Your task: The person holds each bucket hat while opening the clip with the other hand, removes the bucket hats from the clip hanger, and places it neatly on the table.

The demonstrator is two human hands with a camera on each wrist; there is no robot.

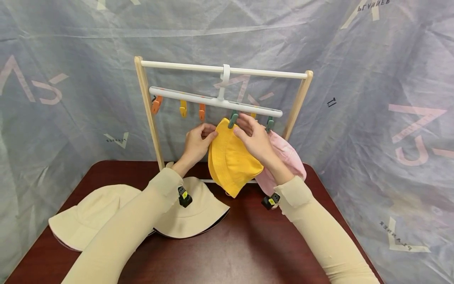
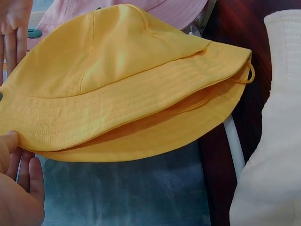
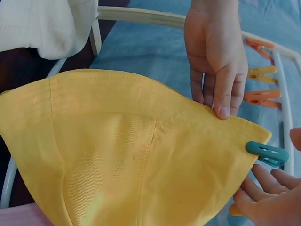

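Head view looks forward, down over table (image 1: 227, 252) | left-wrist view faces right, right-wrist left, both close, sharing yellow bucket hat (image 1: 230, 161)

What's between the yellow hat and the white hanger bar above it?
A green clip. The head view shows it between the top of the yellow hat and the white hanger bar; the right wrist view shows it too.

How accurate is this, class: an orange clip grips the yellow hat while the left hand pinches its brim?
The colour is wrong: the clip gripping the yellow hat is green, as the right wrist view shows. The left hand does pinch its brim.
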